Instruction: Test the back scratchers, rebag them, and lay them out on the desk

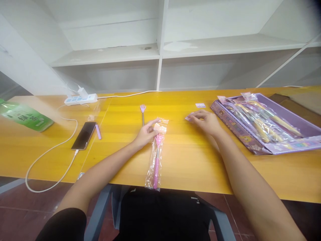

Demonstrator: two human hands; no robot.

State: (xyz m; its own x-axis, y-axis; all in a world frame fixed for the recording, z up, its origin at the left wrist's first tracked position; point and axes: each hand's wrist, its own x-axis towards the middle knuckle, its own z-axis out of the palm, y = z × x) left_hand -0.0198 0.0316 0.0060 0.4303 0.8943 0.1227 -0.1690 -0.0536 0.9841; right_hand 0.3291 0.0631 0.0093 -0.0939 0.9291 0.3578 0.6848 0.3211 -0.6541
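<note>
A clear plastic bag with a pink back scratcher inside lies on the yellow table, its lower end at the front edge. My left hand is closed on the upper end of this bag. Behind my left hand lies a purple back scratcher with its claw end away from me; the hand and arm hide its lower part. My right hand pinches a small purple card above the table. Another small card lies just beyond my right hand.
At the right, a purple display box holds several bagged scratchers. On the left are a phone on a white cable, a purple stick, a power strip and a green bottle. White shelves stand behind the table.
</note>
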